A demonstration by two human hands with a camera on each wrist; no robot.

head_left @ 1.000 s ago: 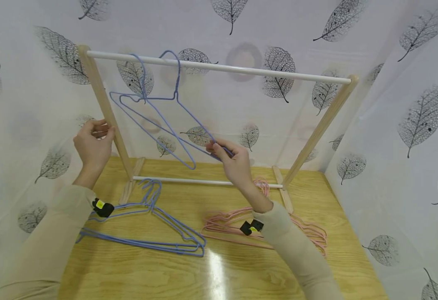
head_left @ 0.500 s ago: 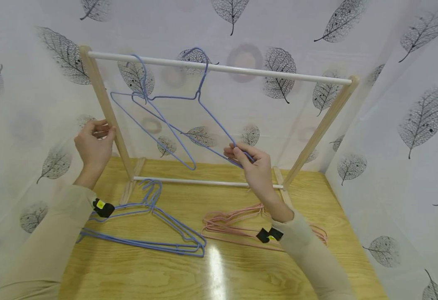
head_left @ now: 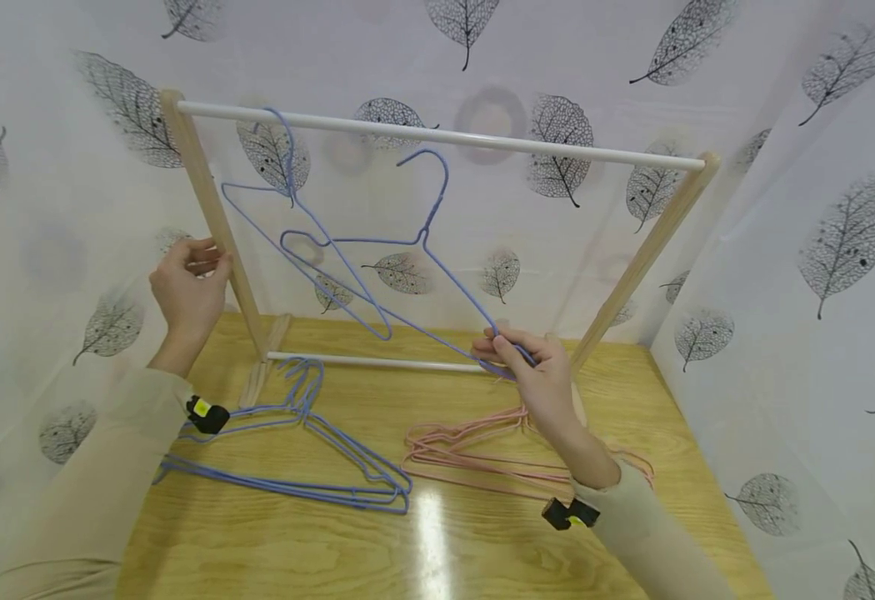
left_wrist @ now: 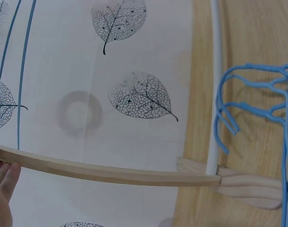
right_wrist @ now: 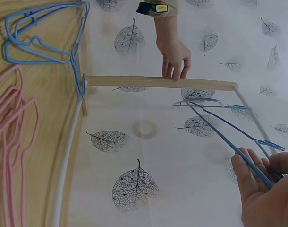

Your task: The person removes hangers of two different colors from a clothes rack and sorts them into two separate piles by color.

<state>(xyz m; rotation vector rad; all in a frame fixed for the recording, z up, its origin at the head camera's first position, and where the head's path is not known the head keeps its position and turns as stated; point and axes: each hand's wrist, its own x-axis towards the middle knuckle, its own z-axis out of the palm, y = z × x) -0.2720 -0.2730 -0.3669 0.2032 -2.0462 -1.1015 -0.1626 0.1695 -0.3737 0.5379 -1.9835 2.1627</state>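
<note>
My left hand point(head_left: 188, 292) pinches the left wooden post point(head_left: 203, 193) of a clothes rack; in the left wrist view its fingers point(left_wrist: 8, 182) lie at the post's edge. My right hand point(head_left: 541, 375) grips a blue clothes hanger point(head_left: 446, 179) by its right-hand corner. This hanger's hook stands below the white top rod point(head_left: 482, 140), apart from it. Further left, another blue hanger point(head_left: 290, 154) hangs from the rod, and the two overlap in the head view. In the right wrist view, thumb and fingers of the right hand point(right_wrist: 266, 201) close round the hanger's end.
Several blue hangers point(head_left: 355, 500) lie stacked on the wooden table point(head_left: 272, 550) at left front. A pile of pink hangers point(head_left: 452, 479) lies at right, partly behind the right forearm. The rack's lower bar point(head_left: 377, 362) and right post point(head_left: 640, 250) stand behind them.
My right hand has moved right and down with its blue hanger. The hook was over the top rod, slid right, and now is off and below it. The left hand stays put.
</note>
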